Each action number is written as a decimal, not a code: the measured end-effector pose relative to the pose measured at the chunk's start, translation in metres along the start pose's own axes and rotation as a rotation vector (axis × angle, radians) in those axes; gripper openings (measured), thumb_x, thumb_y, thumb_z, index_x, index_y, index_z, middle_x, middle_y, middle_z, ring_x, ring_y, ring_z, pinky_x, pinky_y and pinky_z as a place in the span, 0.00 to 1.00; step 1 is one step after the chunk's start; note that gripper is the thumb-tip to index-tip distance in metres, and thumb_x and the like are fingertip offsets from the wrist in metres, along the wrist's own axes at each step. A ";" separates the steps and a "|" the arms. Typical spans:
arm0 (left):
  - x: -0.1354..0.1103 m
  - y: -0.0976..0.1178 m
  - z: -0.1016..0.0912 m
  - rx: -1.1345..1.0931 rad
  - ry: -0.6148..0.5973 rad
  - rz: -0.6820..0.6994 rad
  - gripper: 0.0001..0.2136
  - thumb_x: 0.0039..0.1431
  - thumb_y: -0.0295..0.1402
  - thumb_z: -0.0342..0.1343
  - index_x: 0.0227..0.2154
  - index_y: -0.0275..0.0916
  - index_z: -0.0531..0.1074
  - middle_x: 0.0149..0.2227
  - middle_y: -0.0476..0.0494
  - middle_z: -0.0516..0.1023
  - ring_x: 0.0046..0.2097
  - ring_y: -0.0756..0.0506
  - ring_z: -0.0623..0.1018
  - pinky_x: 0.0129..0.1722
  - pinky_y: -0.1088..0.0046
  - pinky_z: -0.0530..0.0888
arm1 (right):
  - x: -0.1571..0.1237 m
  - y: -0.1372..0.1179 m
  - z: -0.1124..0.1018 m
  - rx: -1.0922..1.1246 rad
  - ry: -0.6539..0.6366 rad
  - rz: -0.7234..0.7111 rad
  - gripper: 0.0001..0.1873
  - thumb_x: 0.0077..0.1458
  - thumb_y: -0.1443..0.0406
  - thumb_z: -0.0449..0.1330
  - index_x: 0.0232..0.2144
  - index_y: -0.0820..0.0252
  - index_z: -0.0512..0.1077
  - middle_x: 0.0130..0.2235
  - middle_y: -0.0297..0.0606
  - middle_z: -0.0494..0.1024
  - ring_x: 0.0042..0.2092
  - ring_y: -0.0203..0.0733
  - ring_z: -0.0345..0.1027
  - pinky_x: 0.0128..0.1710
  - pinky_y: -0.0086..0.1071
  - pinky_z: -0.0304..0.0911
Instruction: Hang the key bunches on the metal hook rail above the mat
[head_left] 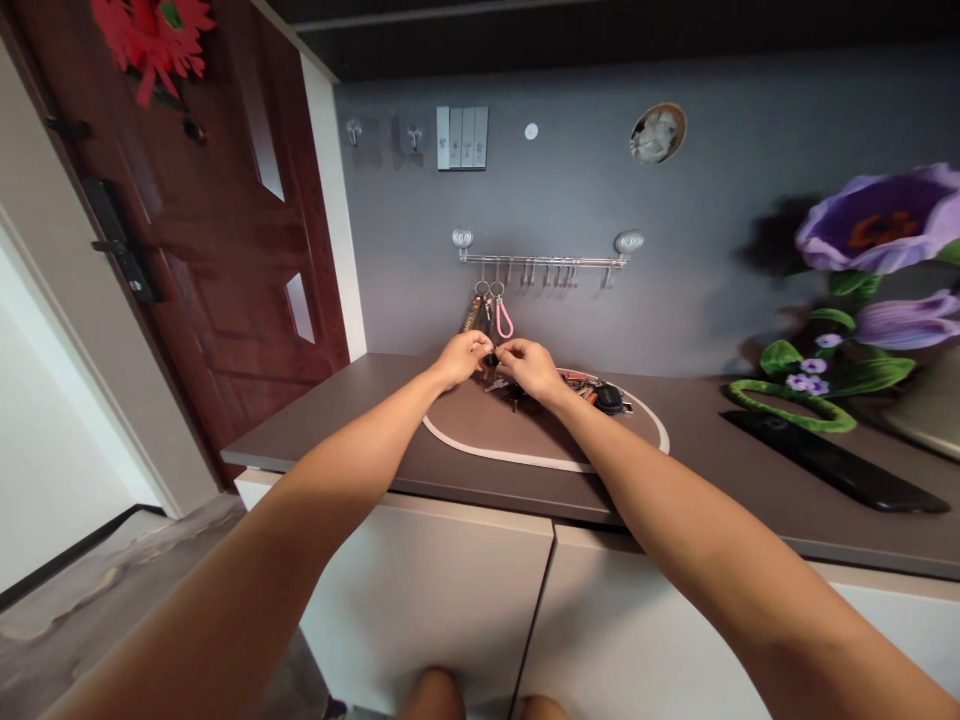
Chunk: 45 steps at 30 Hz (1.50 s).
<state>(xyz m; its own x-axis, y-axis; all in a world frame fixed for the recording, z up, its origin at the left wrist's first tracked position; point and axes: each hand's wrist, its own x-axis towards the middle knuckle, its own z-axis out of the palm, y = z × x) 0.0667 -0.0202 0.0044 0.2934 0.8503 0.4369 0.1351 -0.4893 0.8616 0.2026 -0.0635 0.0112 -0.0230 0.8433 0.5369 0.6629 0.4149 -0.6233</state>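
My left hand and my right hand meet just above the countertop, fingertips pinched close together. Between them is a small bunch of keys with a dark part at the fingertips; its ring is too small to make out. Just above my hands, a patterned strap and a pink loop keychain hang by rings from the clear hook rail. Behind my right wrist lies a pile of keys and fobs, partly hidden, inside a pale oval outline on the counter.
A long black object lies on the counter at right, by purple fabric flowers and a green ring. Several switches and two clear hooks are on the grey wall. A dark red door stands at left.
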 end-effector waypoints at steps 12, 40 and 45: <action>0.005 -0.009 0.000 -0.024 -0.027 0.090 0.04 0.54 0.28 0.49 0.27 0.34 0.65 0.24 0.51 0.67 0.24 0.56 0.68 0.26 0.80 0.69 | 0.007 0.012 0.002 0.001 0.041 -0.076 0.10 0.49 0.63 0.54 0.28 0.62 0.72 0.30 0.36 0.76 0.32 0.36 0.65 0.35 0.28 0.57; 0.004 -0.013 0.005 0.386 -0.009 0.178 0.09 0.55 0.29 0.41 0.26 0.36 0.66 0.24 0.50 0.71 0.22 0.54 0.69 0.24 0.80 0.65 | 0.059 0.009 -0.010 0.337 0.290 0.018 0.09 0.50 0.63 0.51 0.28 0.63 0.67 0.28 0.34 0.72 0.30 0.33 0.65 0.33 0.28 0.62; 0.006 -0.016 0.004 0.442 -0.004 0.179 0.09 0.56 0.29 0.41 0.27 0.37 0.66 0.25 0.50 0.72 0.23 0.54 0.69 0.24 0.80 0.64 | 0.081 -0.006 -0.015 0.481 0.319 0.120 0.06 0.50 0.66 0.51 0.28 0.63 0.66 0.28 0.34 0.71 0.27 0.32 0.65 0.30 0.27 0.64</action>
<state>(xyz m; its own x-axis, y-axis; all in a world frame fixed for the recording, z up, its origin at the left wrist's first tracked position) 0.0704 -0.0080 -0.0075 0.3526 0.7446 0.5667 0.4716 -0.6645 0.5797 0.2078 -0.0026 0.0670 0.3065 0.7806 0.5447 0.2315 0.4939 -0.8381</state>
